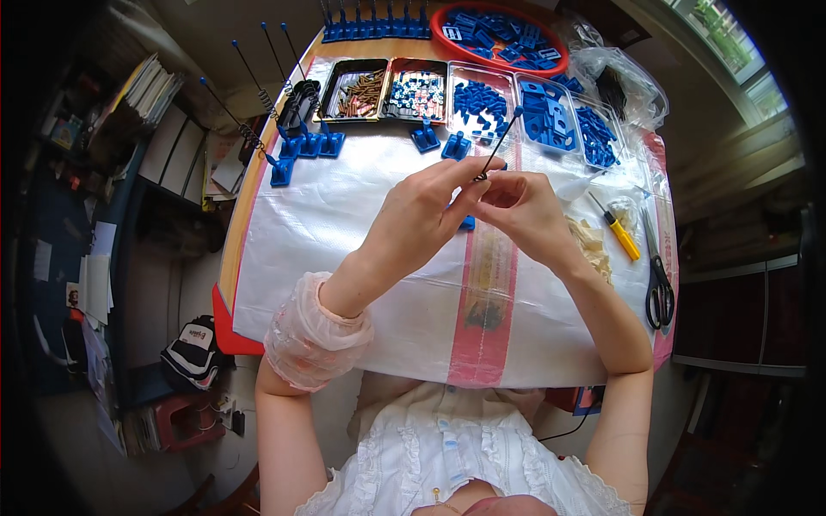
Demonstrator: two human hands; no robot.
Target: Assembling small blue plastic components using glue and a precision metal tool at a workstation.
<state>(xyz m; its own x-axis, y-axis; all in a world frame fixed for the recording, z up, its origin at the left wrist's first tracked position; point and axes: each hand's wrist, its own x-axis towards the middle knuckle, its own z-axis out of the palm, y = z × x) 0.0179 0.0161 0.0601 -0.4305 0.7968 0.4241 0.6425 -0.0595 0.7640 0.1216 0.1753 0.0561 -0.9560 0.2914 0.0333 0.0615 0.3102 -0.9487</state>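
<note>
My left hand (411, 208) is closed in a pinch on a thin black spring rod (500, 146) with a blue tip, which stands up at a slant. The fingertips of my right hand (532, 211) are pressed together beside the rod's coiled lower end; whatever they pinch is hidden. A bit of a blue plastic piece (467, 223) shows below the hands. Just beyond them, two blue clip-like bases (457, 145) lie on the white sheet. At the far left stand several finished-looking blue bases (281, 172) with spring rods (249, 69) rising from them.
Along the back are a tray of brass-coloured screws (360, 91), a tray of small metal and blue parts (416, 91), tubs of blue pieces (545, 116) and a red basin (564, 64). A yellow-handled screwdriver (621, 235) and black scissors (659, 292) lie at the right.
</note>
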